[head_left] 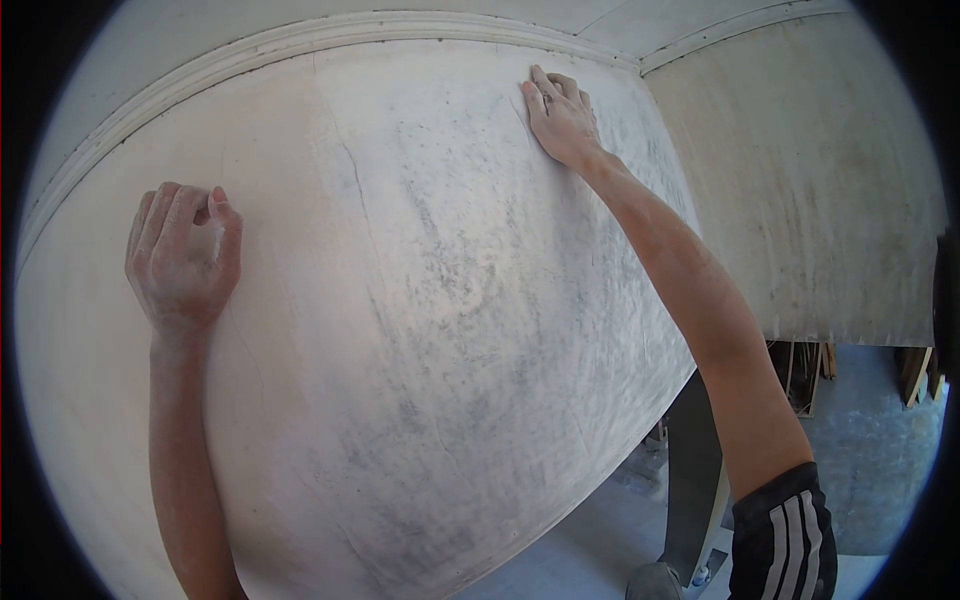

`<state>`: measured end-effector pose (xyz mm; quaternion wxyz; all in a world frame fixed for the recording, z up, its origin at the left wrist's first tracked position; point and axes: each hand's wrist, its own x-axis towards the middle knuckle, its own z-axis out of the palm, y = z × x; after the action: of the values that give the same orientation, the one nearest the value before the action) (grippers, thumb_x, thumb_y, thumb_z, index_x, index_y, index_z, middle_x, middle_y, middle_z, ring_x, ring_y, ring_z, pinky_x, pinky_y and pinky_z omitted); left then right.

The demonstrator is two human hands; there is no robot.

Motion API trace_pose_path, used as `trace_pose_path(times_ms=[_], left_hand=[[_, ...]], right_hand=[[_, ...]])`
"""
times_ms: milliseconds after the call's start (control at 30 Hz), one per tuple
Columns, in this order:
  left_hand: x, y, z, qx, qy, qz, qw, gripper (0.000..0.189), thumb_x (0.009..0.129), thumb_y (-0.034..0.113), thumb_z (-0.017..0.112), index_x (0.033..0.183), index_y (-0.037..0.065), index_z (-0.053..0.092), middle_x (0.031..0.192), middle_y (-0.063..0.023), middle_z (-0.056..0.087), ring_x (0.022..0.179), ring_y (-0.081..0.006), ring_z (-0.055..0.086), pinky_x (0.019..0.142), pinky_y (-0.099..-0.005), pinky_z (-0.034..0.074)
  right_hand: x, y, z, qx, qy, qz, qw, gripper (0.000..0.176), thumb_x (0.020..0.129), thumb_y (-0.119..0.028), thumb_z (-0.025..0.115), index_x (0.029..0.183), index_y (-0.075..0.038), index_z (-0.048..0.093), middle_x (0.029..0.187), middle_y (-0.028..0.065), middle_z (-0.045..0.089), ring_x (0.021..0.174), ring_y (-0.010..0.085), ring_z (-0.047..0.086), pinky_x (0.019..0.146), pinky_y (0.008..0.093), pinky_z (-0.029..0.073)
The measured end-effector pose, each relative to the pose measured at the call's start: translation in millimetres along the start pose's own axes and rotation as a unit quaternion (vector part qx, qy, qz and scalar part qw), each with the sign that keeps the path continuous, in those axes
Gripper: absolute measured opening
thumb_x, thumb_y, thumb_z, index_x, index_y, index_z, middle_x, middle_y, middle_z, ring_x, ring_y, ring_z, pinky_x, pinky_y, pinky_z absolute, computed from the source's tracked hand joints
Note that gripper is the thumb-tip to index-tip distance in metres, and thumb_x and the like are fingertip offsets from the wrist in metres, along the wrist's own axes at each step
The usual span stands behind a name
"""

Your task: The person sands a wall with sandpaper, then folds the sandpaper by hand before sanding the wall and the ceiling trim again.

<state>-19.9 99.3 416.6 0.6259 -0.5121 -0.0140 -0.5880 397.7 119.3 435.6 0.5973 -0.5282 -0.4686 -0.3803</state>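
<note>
A large pale wall (470,260) with grey smudges and thin cracks fills most of the head view. High on it, just under the moulding, my right hand (562,115) lies with its palm side to the surface and fingers stretched upward. A dark mark, perhaps a ring, shows on one of its fingers. At the left my left hand (185,250), coated in white dust, is raised in front of the wall with fingers curled and thumb bent toward them. What those curled fingers hold, if anything, I cannot tell.
A white moulding (380,25) runs along the top, below the ceiling. To the right stands a second stained wall panel (800,190). Under it are pieces of wood (912,375) and a grey-blue floor (860,440). A dark upright board (692,470) stands below the wall's lower edge.
</note>
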Motion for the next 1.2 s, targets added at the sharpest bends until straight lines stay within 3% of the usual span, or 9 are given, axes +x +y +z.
trace_pose_path(times_ms=[300, 400, 600, 700, 800, 900, 1100, 1200], left_hand=[[-2, 3, 0, -0.011, 0.010, 0.015, 1.000, 0.017, 0.080, 0.001, 0.067, 0.070, 0.006, 0.054, 0.067, -0.0035, 0.052, 0.062, -0.0184, 0.051, 0.056, -0.0317, 0.042], [-1, 2, -1, -0.014, 0.010, 0.013, 1.000, 0.017, 0.080, 0.001, 0.067, 0.070, 0.006, 0.054, 0.066, -0.0035, 0.052, 0.062, -0.0181, 0.050, 0.055, -0.0315, 0.042], [-1, 3, -1, -0.044, 0.003, 0.035, 0.998, 0.018, 0.079, 0.000, 0.066, 0.069, 0.006, 0.053, 0.064, -0.0035, 0.050, 0.058, -0.0179, 0.049, 0.053, -0.0305, 0.041], [-2, 4, -1, -0.067, -0.007, 0.049, 0.997, 0.020, 0.078, 0.000, 0.065, 0.066, 0.006, 0.051, 0.062, -0.0038, 0.048, 0.055, -0.0183, 0.047, 0.050, -0.0306, 0.039], [-3, 3, -5, -0.082, -0.020, 0.069, 0.994, 0.023, 0.077, -0.001, 0.065, 0.064, 0.006, 0.048, 0.061, -0.0043, 0.046, 0.052, -0.0183, 0.044, 0.047, -0.0309, 0.036], [-1, 3, -2, -0.097, -0.021, 0.088, 0.991, 0.025, 0.076, -0.002, 0.064, 0.062, 0.007, 0.045, 0.059, -0.0040, 0.044, 0.049, -0.0179, 0.042, 0.045, -0.0309, 0.034], [-5, 5, -4, -0.112, -0.059, 0.082, 0.989, 0.027, 0.077, -0.003, 0.063, 0.060, 0.006, 0.043, 0.057, -0.0045, 0.041, 0.047, -0.0189, 0.040, 0.044, -0.0318, 0.032], [-4, 4, -3, -0.119, -0.064, 0.085, 0.987, 0.027, 0.078, -0.004, 0.062, 0.061, 0.005, 0.043, 0.058, -0.0060, 0.040, 0.048, -0.0206, 0.039, 0.045, -0.0332, 0.031]], right_hand=[[1, -14, -20, -0.078, -0.050, -0.022, 0.995, 0.060, 0.105, -0.038, 0.024, 0.148, 0.004, 0.031, 0.157, 0.0190, 0.030, 0.146, 0.0373, 0.026, 0.117, 0.0519, 0.024], [23, -18, -4, -0.092, -0.013, 0.049, 0.995, 0.058, 0.106, -0.040, 0.020, 0.146, -0.003, 0.038, 0.160, 0.0156, 0.029, 0.147, 0.0359, 0.027, 0.117, 0.0520, 0.024], [-15, -9, -13, -0.114, -0.023, -0.040, 0.992, 0.057, 0.105, -0.037, 0.021, 0.145, 0.000, 0.037, 0.158, 0.0170, 0.030, 0.147, 0.0358, 0.026, 0.117, 0.0529, 0.024], [17, -8, -19, -0.088, -0.041, 0.061, 0.993, 0.057, 0.105, -0.038, 0.022, 0.146, -0.002, 0.037, 0.159, 0.0165, 0.029, 0.147, 0.0351, 0.027, 0.117, 0.0514, 0.024], [14, -7, -7, -0.085, -0.059, 0.043, 0.994, 0.060, 0.105, -0.041, 0.019, 0.153, -0.007, 0.029, 0.160, 0.0130, 0.028, 0.147, 0.0344, 0.027, 0.120, 0.0494, 0.023], [-29, -2, -10, -0.100, -0.025, -0.041, 0.994, 0.059, 0.105, -0.041, 0.020, 0.153, -0.008, 0.029, 0.160, 0.0132, 0.027, 0.145, 0.0358, 0.030, 0.120, 0.0489, 0.024], [10, -2, -22, -0.076, -0.074, 0.103, 0.989, 0.060, 0.105, -0.043, 0.020, 0.156, -0.012, 0.026, 0.162, 0.0130, 0.025, 0.146, 0.0389, 0.027, 0.120, 0.0507, 0.023], [-24, -1, -13, -0.110, -0.054, 0.022, 0.992, 0.060, 0.105, -0.044, 0.020, 0.156, -0.013, 0.026, 0.162, 0.0117, 0.024, 0.146, 0.0404, 0.026, 0.119, 0.0525, 0.023]])
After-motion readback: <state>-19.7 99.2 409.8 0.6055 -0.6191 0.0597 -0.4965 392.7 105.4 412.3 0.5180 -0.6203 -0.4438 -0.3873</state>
